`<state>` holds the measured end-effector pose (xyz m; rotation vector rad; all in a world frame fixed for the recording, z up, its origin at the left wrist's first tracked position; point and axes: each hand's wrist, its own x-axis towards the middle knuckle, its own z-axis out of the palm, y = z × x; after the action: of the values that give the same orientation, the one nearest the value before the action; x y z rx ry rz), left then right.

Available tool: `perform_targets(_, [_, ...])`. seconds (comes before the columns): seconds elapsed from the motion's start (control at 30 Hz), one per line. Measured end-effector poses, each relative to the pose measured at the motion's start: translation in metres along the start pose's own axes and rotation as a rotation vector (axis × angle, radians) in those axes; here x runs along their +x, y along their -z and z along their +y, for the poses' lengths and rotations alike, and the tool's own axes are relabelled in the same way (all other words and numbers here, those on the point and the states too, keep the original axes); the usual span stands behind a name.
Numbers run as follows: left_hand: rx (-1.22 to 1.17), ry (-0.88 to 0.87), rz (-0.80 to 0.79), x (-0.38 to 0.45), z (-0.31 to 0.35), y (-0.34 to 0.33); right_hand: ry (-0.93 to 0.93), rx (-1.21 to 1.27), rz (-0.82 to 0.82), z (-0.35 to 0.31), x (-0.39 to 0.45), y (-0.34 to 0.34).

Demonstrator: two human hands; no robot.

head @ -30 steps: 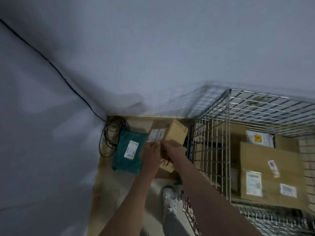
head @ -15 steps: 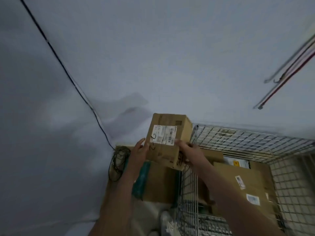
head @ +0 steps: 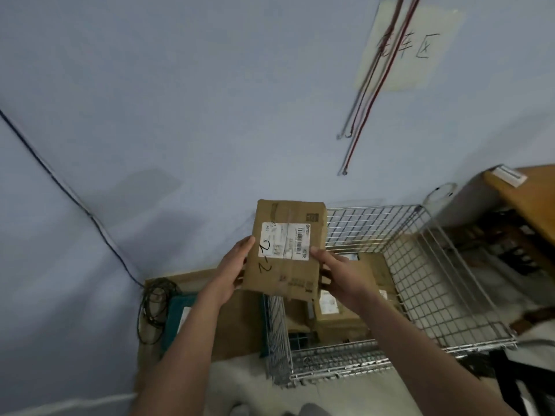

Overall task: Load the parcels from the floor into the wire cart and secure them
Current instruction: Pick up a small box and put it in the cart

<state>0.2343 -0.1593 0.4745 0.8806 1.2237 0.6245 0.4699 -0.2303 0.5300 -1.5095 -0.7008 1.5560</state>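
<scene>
Both hands grip a cardboard parcel [head: 286,250] above the wire cart's [head: 420,283] near-left corner; left hand [head: 232,270] on its left edge, right hand [head: 341,276] on its right; white barcode label [head: 285,241], handwritten "2-2"; other print is unreadable.

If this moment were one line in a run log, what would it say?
step: loading | left hand + right hand: gripping cardboard parcel | position: raised over wire cart corner | teal parcel: on floor
</scene>
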Motion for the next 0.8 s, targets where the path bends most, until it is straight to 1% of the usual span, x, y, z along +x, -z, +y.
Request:
perform_targets(0.2, [0.075,-0.091,-0.063,-0.019,0.013,-0.066,0.107,-0.075,-0.019,-0.025,-0.031,0.067])
perform_targets(0.4, [0.103,-0.202,-0.087,-0.032,0.043,-0.165,0.207,-0.094,-0.003,-0.055,-0.055,0.166])
perform_targets(0.6, [0.139,-0.229,-0.093,-0.038,0.045,-0.26,0.245,-0.048,-0.026,-0.079,-0.07,0.253])
perform_targets(0.7, [0.121,-0.224,-0.081,-0.043,0.048,-0.293,0.233,-0.034,-0.064,-0.083,-0.071,0.277])
perform_targets(0.8, [0.117,-0.227,-0.05,-0.039,0.05,-0.312,0.221,-0.016,-0.087,-0.087,-0.065,0.294])
